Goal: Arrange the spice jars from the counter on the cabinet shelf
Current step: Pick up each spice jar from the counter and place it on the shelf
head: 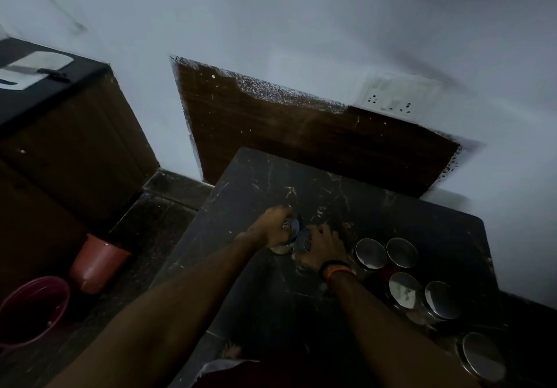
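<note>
Dim kitchen, dark marble counter [271,297] against pale wall. Two spice jars at ctr: left hand [272,226] curled round left jar [291,227], right hand [321,247] curled round right jar [303,240], lids nearly touching. Both low over counter; resting or lifted, can't tell. Five more jars [370,253] w/ metal lids grouped at right, near counter edge. Prob. glass bodies: stiff, breakable, smooth, moderate wt. Best hold: round body below lid, not lid alone. Cabinet shelf not seen. Red bucket [33,312], pot on floor at left.

Jar cluster [404,270] right — bare counter [271,176] seemingly ahead
</note>
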